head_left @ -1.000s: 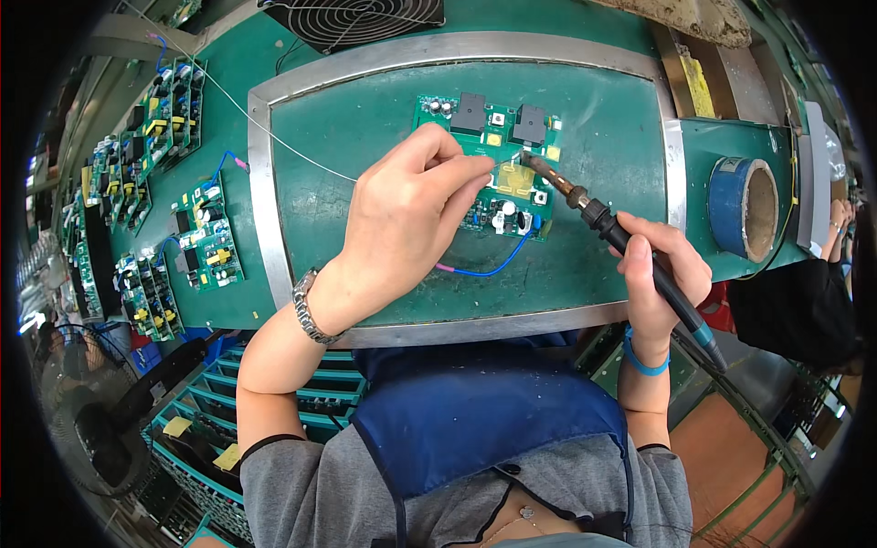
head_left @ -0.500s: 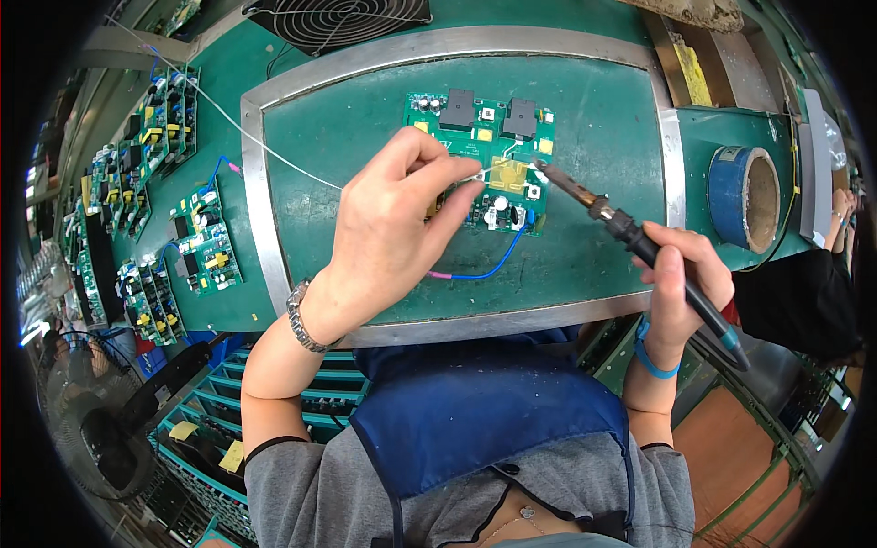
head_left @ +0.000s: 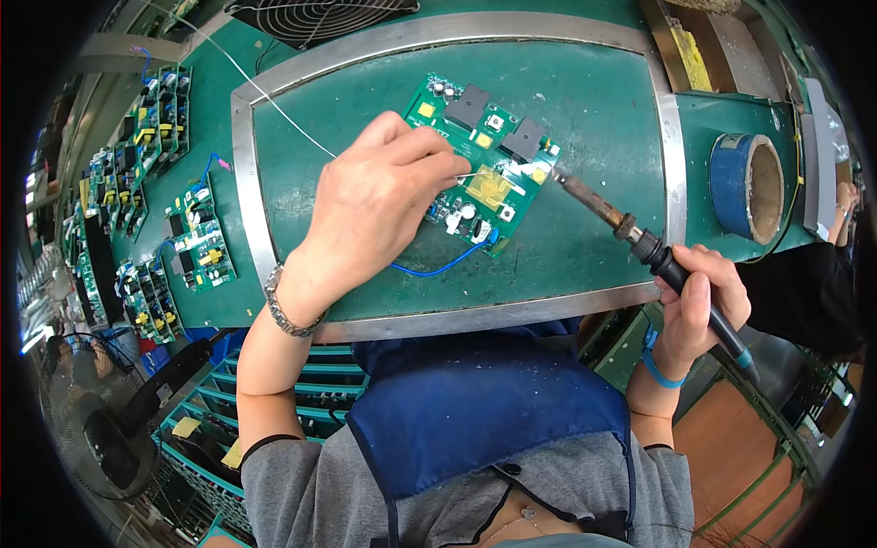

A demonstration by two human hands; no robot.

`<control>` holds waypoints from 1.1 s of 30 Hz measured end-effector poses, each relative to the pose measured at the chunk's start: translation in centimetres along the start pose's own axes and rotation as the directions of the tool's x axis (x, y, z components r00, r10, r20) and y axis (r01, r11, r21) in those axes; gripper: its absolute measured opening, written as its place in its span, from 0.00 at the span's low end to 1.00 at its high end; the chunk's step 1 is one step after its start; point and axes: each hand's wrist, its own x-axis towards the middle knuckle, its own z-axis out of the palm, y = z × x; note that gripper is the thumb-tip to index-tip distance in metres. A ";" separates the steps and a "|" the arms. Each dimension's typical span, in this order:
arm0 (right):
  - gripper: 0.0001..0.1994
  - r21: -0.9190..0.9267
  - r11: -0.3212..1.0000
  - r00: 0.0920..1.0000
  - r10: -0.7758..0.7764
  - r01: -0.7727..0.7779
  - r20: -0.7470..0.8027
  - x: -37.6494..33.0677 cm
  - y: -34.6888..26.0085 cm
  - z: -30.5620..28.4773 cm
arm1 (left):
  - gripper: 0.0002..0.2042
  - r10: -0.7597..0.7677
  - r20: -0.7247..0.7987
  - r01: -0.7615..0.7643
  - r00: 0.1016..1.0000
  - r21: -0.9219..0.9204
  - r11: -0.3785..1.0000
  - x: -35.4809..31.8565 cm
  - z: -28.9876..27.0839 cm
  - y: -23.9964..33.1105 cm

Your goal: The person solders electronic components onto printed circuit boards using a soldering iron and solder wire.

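Green mat (head_left: 585, 110): circuit board (head_left: 480, 160) between hands.

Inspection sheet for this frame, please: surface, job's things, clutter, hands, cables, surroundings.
Surface: green mat in a metal frame.
Job's things: green circuit board on the mat; soldering iron tip at the board's right edge.
Clutter: blue tape roll at right.
Hands: left hand pinches solder wire over the board; right hand grips the iron's handle.
Cables: blue wire off the board.
Surroundings: more circuit boards at left; fan grille above.

Single head fisheye, looking steeply down, close over green bench (head_left: 585, 119).
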 end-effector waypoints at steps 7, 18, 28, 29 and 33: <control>0.10 -0.101 0.989 0.990 -0.100 0.109 0.099 -0.1 -0.3 0.7 | 0.09 -0.127 -0.051 0.115 0.991 -0.194 0.974 -0.1 -0.5 2.0; 0.09 -0.179 0.968 0.966 -0.133 0.175 0.222 -0.1 -0.3 1.9 | 0.13 -0.117 -0.077 0.106 0.990 -0.139 0.985 -1.0 0.4 3.1; 0.10 -0.179 0.960 0.954 -0.169 0.216 0.246 -0.5 -0.2 2.2 | 0.11 -0.090 -0.070 0.082 0.993 -0.107 0.991 -0.6 0.8 3.6; 0.10 -0.188 0.958 0.953 -0.167 0.218 0.255 -0.6 -0.3 2.0 | 0.11 -0.092 -0.064 0.085 0.994 -0.114 0.990 -0.6 0.8 3.7; 0.09 -0.197 0.958 0.957 -0.155 0.206 0.244 -1.0 0.0 1.7 | 0.11 -0.139 -0.064 0.129 0.988 -0.136 0.982 -0.6 0.5 3.4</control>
